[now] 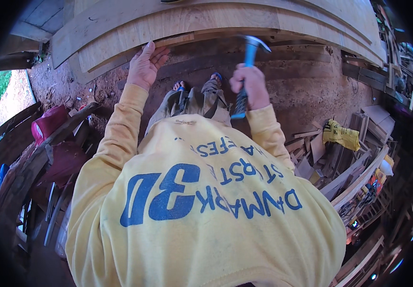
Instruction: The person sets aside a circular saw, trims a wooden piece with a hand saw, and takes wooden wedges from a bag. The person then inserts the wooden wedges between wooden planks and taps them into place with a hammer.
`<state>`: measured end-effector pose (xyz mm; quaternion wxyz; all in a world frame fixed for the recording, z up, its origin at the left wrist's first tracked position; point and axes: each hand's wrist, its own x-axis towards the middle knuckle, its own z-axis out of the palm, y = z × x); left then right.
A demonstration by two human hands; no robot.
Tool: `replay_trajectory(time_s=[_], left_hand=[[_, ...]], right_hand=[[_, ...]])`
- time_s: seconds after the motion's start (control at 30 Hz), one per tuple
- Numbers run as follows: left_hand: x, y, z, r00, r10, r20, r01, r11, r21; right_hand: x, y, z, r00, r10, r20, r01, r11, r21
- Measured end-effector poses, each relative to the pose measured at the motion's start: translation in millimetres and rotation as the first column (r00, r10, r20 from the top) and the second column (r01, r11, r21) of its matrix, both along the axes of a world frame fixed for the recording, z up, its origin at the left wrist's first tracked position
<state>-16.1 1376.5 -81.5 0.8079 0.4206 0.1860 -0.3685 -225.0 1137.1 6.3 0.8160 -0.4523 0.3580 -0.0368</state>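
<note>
My right hand (253, 83) is wrapped round the handle of a hammer (251, 55) with a blue shaft and a dark grip. The hammer stands head up, its metal head close to the near edge of the wooden boards and slightly blurred. At that same edge, further left, my left hand (145, 67) is turned palm up. Its thumb and curled fingers are at a short, thin wooden strip (175, 39) under the edge of the front board (168, 27). How firmly they grip it is hard to see.
Wide light boards (307, 21) lie across the far side. Below them is reddish earth floor (302, 91), where my feet stand. Wood offcuts and a yellow bag (341, 135) lie at right; dark planks and a red cloth-like thing (48, 123) are at left.
</note>
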Motion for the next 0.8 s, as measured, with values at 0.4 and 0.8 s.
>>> replay_trajectory(time_s=[0.4,0.8], left_hand=[[-3.1,-0.4,-2.6,1.0,0.026,0.006,-0.026,1.0,-0.005],[-22.8,54.0,-28.9,0.981,0.153,-0.116,-0.163,0.983,-0.087]], right_hand=[[2.9,-12.8,12.9,0.976,-0.217,-0.029,0.219,0.973,0.068],[1.1,-13.1,3.8,0.996,-0.071,-0.056,0.077,0.991,0.113]])
